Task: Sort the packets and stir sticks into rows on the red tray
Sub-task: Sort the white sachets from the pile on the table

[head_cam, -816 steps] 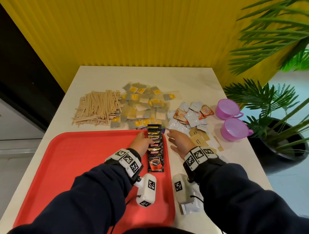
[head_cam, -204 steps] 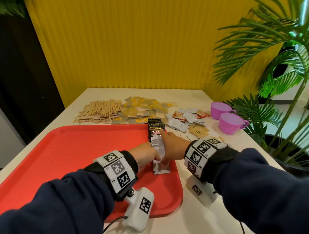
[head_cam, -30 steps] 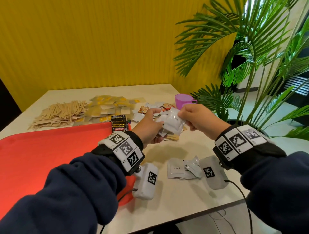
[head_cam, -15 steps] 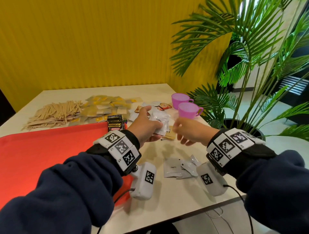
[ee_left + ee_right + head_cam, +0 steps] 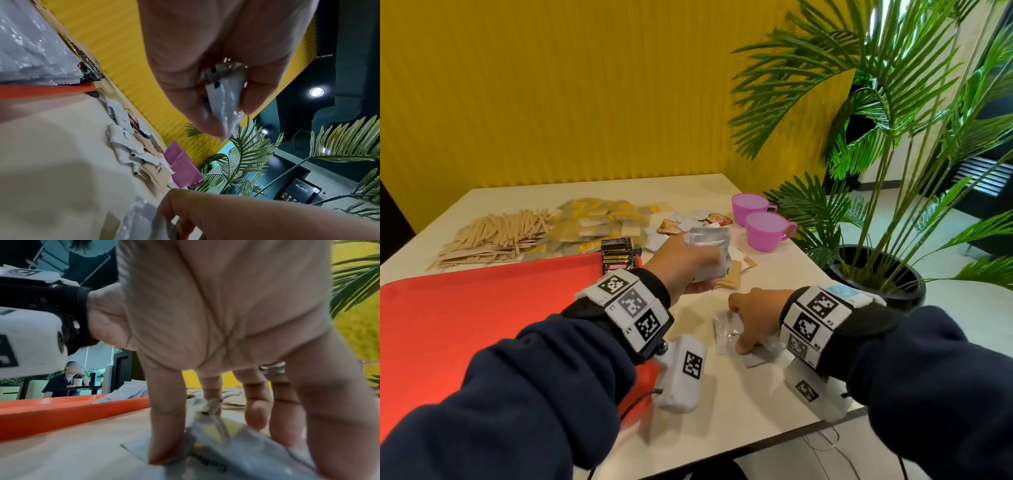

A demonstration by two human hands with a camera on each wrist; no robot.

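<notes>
My left hand point(image 5: 681, 265) hovers over the table just right of the red tray point(image 5: 482, 308) and grips a stack of white packets point(image 5: 709, 253). The left wrist view shows thumb and fingers pinching that stack point(image 5: 224, 100). My right hand point(image 5: 743, 329) is down near the table's front edge, fingertips spread and resting on loose white packets point(image 5: 729, 334). In the right wrist view these packets point(image 5: 236, 456) lie flat under the fingers point(image 5: 164, 434). Black coffee packets point(image 5: 616, 255) sit at the tray's far right corner. Wooden stir sticks point(image 5: 493, 233) are piled behind the tray.
Yellow-labelled packets point(image 5: 592, 222) and mixed small packets point(image 5: 688, 222) lie behind the tray, with brown packets point(image 5: 732, 277) near my left hand. Two purple cups point(image 5: 767, 229) stand at the table's right edge. A potted palm point(image 5: 876, 171) stands beyond that edge.
My right hand has dropped from beside the held stack to the loose white packets near the front edge. The left hand still holds its stack in about the same place.
</notes>
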